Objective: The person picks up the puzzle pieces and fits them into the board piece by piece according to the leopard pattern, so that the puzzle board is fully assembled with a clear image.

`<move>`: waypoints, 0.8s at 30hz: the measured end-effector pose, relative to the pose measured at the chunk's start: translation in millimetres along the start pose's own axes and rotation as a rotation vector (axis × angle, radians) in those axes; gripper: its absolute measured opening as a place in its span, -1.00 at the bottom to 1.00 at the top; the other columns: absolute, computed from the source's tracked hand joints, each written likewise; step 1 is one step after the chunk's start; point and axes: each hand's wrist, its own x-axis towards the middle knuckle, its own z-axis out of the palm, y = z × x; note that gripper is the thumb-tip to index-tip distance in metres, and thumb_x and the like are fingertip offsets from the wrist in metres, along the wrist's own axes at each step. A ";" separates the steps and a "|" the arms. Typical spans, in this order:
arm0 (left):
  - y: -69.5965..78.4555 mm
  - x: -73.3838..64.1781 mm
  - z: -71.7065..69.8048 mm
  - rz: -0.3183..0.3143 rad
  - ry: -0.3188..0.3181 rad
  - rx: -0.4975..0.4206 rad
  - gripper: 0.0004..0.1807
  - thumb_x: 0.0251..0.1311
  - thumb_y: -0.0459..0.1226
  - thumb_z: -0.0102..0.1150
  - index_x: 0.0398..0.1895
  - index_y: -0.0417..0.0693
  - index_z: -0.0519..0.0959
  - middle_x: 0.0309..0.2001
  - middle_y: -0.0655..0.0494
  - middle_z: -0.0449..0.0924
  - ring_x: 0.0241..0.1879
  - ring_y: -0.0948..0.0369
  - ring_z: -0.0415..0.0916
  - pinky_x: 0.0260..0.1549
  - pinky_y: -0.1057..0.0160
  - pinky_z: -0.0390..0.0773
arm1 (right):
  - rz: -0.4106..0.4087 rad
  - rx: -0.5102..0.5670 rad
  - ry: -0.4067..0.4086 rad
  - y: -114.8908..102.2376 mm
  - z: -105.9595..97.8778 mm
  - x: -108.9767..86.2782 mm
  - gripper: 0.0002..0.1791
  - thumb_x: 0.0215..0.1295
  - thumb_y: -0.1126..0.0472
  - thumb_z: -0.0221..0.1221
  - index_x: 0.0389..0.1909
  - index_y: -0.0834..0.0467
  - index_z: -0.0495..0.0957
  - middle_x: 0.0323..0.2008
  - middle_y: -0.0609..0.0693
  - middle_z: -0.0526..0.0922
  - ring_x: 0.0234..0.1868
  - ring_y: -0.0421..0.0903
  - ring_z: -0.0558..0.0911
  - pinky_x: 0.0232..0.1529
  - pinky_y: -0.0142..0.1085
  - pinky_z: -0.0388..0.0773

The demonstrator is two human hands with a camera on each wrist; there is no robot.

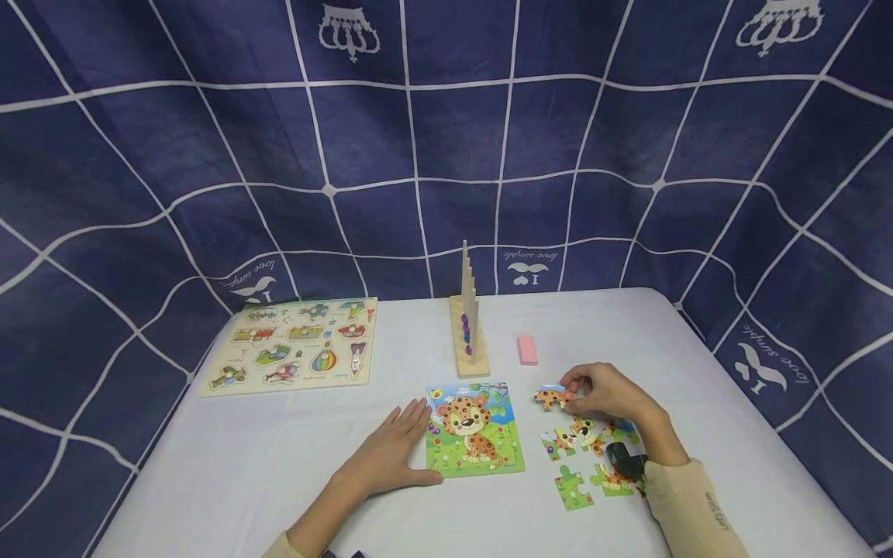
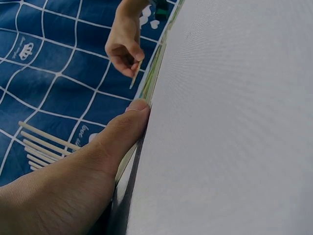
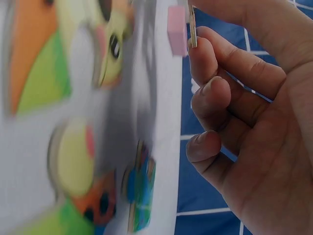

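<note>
A square leopard picture board (image 1: 498, 446) lies flat near the middle of the white table. At its left edge rests my left hand (image 1: 387, 457), fingers straight and thumb stretched toward the board's lower corner. To the right of the board, my right hand (image 1: 610, 394) pinches a spotted orange jigsaw piece (image 1: 551, 398) between thumb and fingers. In the right wrist view that jigsaw piece (image 3: 193, 30) is seen edge-on. Below this hand lie several loose pieces, among them a green corner piece (image 1: 574, 490) and one with part of the leopard's face (image 1: 580, 431).
A pink block (image 1: 527, 350) lies behind the right hand. Farther back is a wooden base (image 1: 473, 368) with upright pegs and purple-blue beads. A wooden vehicle peg board (image 1: 293, 372) lies at the back left. Blue checked cloth (image 1: 460, 139) hangs behind the table.
</note>
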 end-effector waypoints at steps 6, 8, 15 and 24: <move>-0.2 0.0 1.3 -0.005 0.001 0.001 0.25 -0.05 0.53 -0.01 0.52 -0.17 0.06 0.55 -0.06 -0.03 0.55 0.03 -0.05 0.51 -0.01 0.04 | -0.037 -0.011 -0.007 -16.3 5.5 5.5 -0.63 -0.05 0.14 0.46 -0.17 0.14 0.66 -0.41 -0.08 0.59 -0.50 -0.22 0.41 -0.52 -0.43 0.39; -0.1 0.2 1.1 -0.007 0.001 -0.002 0.25 -0.05 0.53 -0.01 0.52 -0.17 0.06 0.55 -0.07 -0.03 0.55 0.03 -0.06 0.51 -0.01 0.03 | -0.074 -0.016 -0.002 -21.1 8.2 8.1 -0.62 -0.05 0.14 0.46 -0.17 0.15 0.66 -0.40 -0.10 0.60 -0.52 -0.24 0.39 -0.53 -0.44 0.38; -0.1 0.7 1.3 -0.007 -0.004 -0.017 0.25 -0.05 0.52 -0.01 0.52 -0.15 0.05 0.56 -0.06 -0.04 0.55 0.03 -0.07 0.52 -0.01 0.01 | -0.173 -0.023 0.021 -37.2 20.6 17.8 -0.64 -0.04 0.15 0.44 -0.18 0.16 0.67 -0.40 -0.13 0.59 -0.56 -0.29 0.34 -0.55 -0.46 0.35; -0.4 -0.6 1.0 -0.009 -0.001 -0.012 0.25 -0.05 0.53 -0.01 0.52 -0.15 0.06 0.56 -0.05 -0.04 0.55 0.03 -0.06 0.52 0.00 0.02 | -0.219 -0.004 0.028 -60.0 36.5 28.3 -0.63 -0.07 0.14 0.46 -0.19 0.16 0.68 -0.41 -0.13 0.62 -0.56 -0.28 0.34 -0.54 -0.45 0.35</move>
